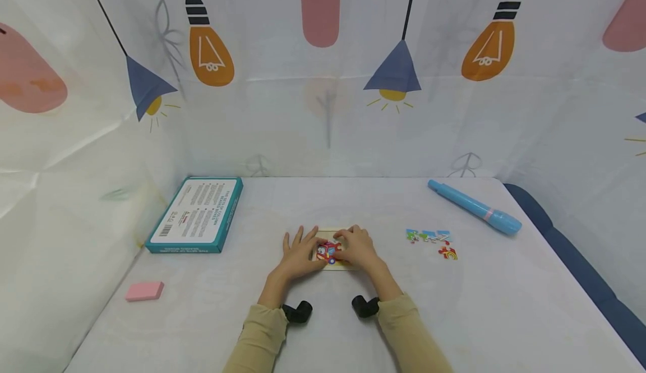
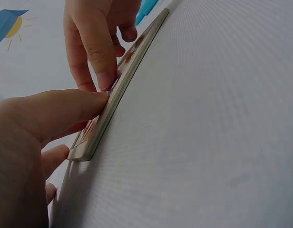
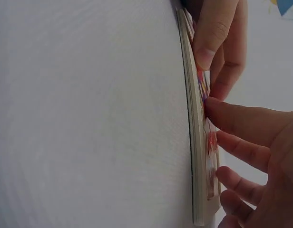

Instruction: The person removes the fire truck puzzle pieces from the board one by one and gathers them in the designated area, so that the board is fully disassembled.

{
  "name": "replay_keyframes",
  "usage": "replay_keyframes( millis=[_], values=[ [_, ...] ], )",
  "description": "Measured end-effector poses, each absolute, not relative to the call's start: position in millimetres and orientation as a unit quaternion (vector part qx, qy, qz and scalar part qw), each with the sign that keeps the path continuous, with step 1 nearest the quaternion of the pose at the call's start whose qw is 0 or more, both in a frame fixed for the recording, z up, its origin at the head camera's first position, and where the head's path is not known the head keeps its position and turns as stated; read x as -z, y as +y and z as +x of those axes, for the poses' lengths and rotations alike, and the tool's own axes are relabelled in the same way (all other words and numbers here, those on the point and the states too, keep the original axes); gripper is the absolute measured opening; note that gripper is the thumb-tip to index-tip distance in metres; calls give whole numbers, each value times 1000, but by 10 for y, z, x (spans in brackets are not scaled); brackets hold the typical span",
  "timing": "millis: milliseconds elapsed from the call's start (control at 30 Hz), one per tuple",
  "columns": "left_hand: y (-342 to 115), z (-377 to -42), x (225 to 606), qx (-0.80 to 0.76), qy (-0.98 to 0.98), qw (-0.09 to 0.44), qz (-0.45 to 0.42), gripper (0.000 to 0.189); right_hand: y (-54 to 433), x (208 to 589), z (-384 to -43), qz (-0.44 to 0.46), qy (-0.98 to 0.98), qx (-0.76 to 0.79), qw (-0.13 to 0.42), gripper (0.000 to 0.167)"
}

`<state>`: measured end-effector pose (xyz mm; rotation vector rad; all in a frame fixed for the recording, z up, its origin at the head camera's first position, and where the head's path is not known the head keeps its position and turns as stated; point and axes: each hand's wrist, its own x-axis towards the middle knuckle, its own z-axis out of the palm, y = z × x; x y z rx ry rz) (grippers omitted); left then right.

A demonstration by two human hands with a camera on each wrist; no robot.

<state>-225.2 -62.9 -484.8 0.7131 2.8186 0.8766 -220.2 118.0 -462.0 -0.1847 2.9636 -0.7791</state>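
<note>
Between both hands, near the middle of the table, lies a small pale jigsaw tray [image 1: 339, 268] with a red vehicle picture [image 1: 330, 251] made of puzzle pieces. My left hand [image 1: 298, 256] is at its left side, fingers spread and thumb touching the picture. From the right, my right hand [image 1: 359, 248] rests its thumb and fingertips on the pieces. Both thumbs come close together over the picture in the wrist views, where the tray's edge [image 3: 197, 166] lies flat on the table. The fingers partly cover the picture.
Several loose puzzle pieces [image 1: 428, 235] lie right of the tray, with a red and yellow piece [image 1: 448, 252] just below. A blue pen-shaped object [image 1: 474, 206] is at the back right. At left are a teal-edged box [image 1: 194, 213] and a pink block [image 1: 144, 291].
</note>
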Motion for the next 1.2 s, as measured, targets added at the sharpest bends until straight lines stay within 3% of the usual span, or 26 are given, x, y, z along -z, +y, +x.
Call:
replay_keyframes(
  millis=[233, 600, 1200],
  values=[
    [-633, -2265, 4850, -286, 928, 56, 232, 47, 1169, 4608, -2247, -67, 956, 285, 31, 42],
    [-622, -2253, 4833, -285, 928, 53, 235, 48, 1328, 4572, -2214, -46, 874, 482, 35, 33],
    [-628, -2249, 4859, -301, 922, 47, 238, 48, 2136, 4528, -2095, 57, 870, 488, 49, 37]
  ],
)
